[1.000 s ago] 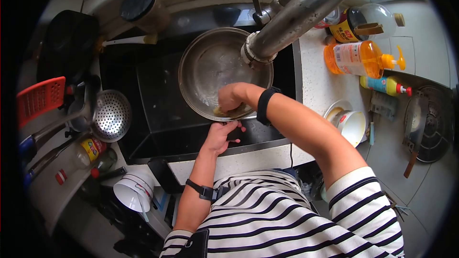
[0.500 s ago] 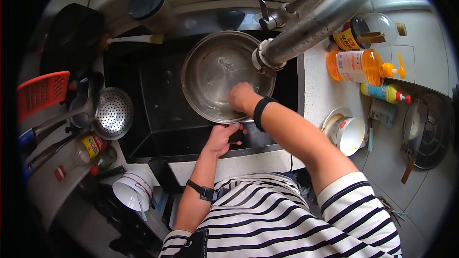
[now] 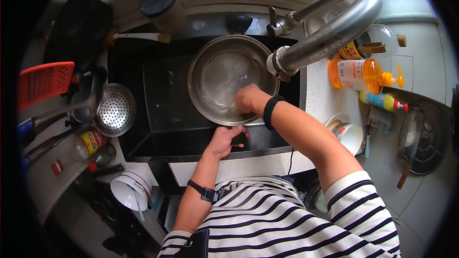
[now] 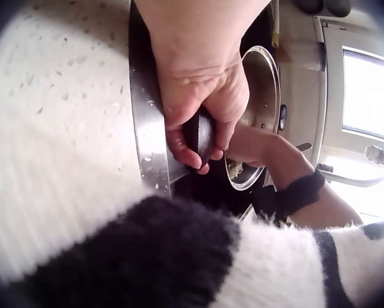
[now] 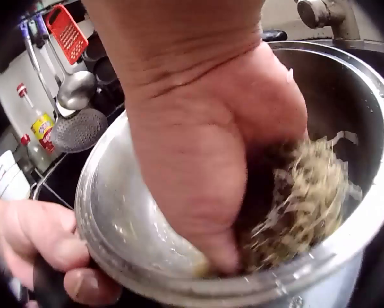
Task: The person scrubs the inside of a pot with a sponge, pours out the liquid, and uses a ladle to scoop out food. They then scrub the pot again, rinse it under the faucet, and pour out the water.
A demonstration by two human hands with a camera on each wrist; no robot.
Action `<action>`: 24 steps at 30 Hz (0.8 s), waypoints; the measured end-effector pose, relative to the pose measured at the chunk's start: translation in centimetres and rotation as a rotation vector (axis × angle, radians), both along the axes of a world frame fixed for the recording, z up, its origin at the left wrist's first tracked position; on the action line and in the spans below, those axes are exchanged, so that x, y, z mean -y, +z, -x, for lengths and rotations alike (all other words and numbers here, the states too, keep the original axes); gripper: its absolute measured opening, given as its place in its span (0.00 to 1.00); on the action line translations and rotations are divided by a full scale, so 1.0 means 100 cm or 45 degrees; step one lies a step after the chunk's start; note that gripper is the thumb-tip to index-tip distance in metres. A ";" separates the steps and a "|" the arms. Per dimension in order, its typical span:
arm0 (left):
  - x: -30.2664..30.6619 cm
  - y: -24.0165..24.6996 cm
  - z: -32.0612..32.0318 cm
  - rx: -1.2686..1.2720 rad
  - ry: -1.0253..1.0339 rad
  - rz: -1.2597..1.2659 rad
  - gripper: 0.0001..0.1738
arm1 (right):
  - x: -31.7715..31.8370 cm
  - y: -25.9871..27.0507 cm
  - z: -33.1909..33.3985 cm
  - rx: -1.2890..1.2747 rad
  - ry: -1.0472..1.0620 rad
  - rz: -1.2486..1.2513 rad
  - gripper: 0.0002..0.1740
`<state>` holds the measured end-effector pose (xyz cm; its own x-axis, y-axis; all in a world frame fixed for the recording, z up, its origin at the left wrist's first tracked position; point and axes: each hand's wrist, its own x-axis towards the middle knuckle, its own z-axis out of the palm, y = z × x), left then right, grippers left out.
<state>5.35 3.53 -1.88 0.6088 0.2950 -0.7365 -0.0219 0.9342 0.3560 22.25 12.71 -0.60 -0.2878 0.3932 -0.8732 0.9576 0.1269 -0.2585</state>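
A round stainless steel pan (image 3: 215,74) with a wet, scuffed inside sits in the black sink. My left hand (image 3: 224,142) is at its near side, and the left wrist view shows the fingers and thumb curled round the pan's black handle (image 4: 199,136). My right hand (image 3: 248,99) reaches down into the pan by the wall near me. It grips a pale, stringy scouring pad (image 5: 312,192) of shredded strands against the metal. Its fingertips are hidden behind the palm and the pad in the right wrist view.
A metal faucet (image 3: 330,43) arches over the pan's right side. Dish soap (image 3: 358,75) and stacked bowls (image 3: 350,136) stand on the right counter. To the left are a skimmer (image 3: 116,110), a red grater (image 3: 46,83) and bottles (image 3: 88,144).
My right hand has shifted a little rightward inside the pan, and the scouring pad that showed below it is now hidden in the head view. My left hand keeps its grip on the handle.
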 end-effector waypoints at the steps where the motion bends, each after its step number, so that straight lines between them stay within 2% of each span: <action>1: 0.001 0.000 0.001 0.007 -0.002 0.005 0.09 | 0.005 -0.005 -0.006 0.058 0.085 -0.075 0.21; 2: 0.000 -0.001 0.002 0.017 -0.003 0.003 0.09 | 0.006 -0.011 -0.009 0.119 0.171 -0.156 0.21; 3: 0.000 -0.002 0.002 0.026 -0.005 0.004 0.09 | 0.004 -0.013 -0.005 0.027 0.109 -0.097 0.21; 5: -0.001 -0.006 0.000 0.036 -0.017 0.004 0.09 | -0.006 -0.048 0.028 -0.258 0.271 -0.009 0.17; 7: -0.003 0.003 -0.002 -0.029 -0.006 0.042 0.10 | -0.018 -0.007 0.047 -0.554 -0.668 -0.171 0.18; 10: -0.001 -0.004 0.000 -0.014 -0.004 0.031 0.11 | -0.019 -0.033 0.062 -0.848 -1.119 -0.393 0.20; 13: -0.001 -0.002 0.000 -0.028 -0.019 0.029 0.11 | 0.000 -0.044 0.053 -0.697 -0.706 -0.249 0.20; 15: 0.000 -0.004 0.001 -0.001 -0.011 0.013 0.10 | 0.002 -0.043 0.029 -0.400 -0.061 0.017 0.20; 16: 0.001 -0.005 0.001 0.015 -0.006 0.008 0.10 | 0.006 -0.041 0.010 -0.274 0.027 0.068 0.18; 18: 0.000 -0.002 0.001 0.017 -0.010 -0.001 0.09 | 0.005 -0.002 -0.017 0.112 0.191 -0.108 0.18; 19: 0.000 -0.002 0.002 0.024 -0.012 0.002 0.09 | 0.010 -0.015 -0.026 0.334 0.116 -0.350 0.17; 20: 0.000 -0.003 0.002 0.032 -0.014 0.005 0.09 | 0.016 -0.040 -0.039 0.307 0.119 -0.630 0.16; 22: 0.000 -0.005 0.002 0.046 -0.014 0.002 0.09 | 0.014 -0.032 -0.040 0.316 0.066 -0.728 0.15; 24: 0.000 -0.005 0.002 0.048 -0.009 0.005 0.10 | 0.010 -0.017 -0.024 0.182 0.133 -0.377 0.15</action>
